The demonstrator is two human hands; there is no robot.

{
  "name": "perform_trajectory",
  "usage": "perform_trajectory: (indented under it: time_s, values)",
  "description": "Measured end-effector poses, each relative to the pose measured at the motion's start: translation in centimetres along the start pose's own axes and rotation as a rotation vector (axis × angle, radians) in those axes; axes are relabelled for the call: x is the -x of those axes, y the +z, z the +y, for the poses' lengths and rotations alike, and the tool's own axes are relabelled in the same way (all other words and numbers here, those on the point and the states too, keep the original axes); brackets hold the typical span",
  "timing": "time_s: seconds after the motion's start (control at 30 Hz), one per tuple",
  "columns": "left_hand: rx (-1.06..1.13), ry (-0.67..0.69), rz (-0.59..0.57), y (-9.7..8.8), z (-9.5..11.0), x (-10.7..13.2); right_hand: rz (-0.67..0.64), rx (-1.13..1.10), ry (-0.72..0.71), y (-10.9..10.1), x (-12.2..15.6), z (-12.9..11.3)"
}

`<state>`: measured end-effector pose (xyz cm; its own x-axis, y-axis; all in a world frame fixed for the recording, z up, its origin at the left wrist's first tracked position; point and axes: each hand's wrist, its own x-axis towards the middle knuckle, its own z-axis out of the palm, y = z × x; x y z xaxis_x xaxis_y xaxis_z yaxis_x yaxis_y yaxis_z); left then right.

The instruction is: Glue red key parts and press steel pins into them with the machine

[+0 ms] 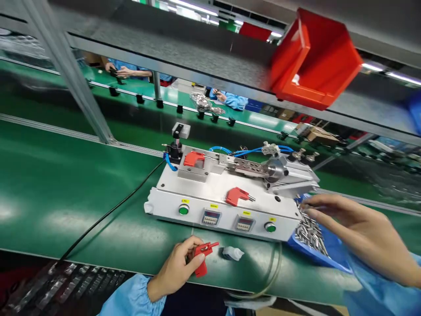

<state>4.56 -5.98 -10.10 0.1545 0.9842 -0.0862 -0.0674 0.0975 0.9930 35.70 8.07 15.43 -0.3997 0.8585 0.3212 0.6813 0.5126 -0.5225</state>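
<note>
Your left hand (177,268) has its grip closed around a red part (201,269), above the green surface (131,245) before the white machine (210,186). Your right hand (365,230) is at the metal pins (312,239) in the blue bin (333,245), fingertips close together; I can't tell whether they grip one.

Left sleeve (131,298): yours is light blue, creased in soft folds.
Left cuff (143,290): puckered, gathered around your wrist.
Right sleeve (376,281): matching light blue, partly blurred.
Hands: your left hand (174,268) and right hand (365,232) are bare.
</note>
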Motion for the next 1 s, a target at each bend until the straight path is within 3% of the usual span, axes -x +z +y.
perform_trajectory:
  time_s: [0.13,0.27,0.37,0.47,0.7,1.0]
  values:
    - [0.008,0.032,0.030,-0.1,0.2,-0.3,-0.148,-0.048,-0.205,6.8,-6.8,-3.4]
    - [0.029,0.054,0.027,0.0,0.0,-0.4,-0.090,0.015,-0.299,13.3,-13.8,-5.0]
    - [0.045,0.055,0.017,0.0,-0.1,-0.6,-0.097,0.184,-0.313,16.0,-16.4,-5.3]
    - [0.083,0.036,0.005,-0.1,0.0,-0.7,-0.103,0.247,-0.315,17.0,-16.6,-5.0]
    - [0.178,0.027,-0.036,-0.3,-0.1,-0.5,-0.171,0.353,-0.391,16.3,-15.6,-5.0]
    - [0.202,0.063,0.015,-0.5,-0.1,-0.8,-0.364,0.475,-0.431,18.5,-19.0,-8.2]
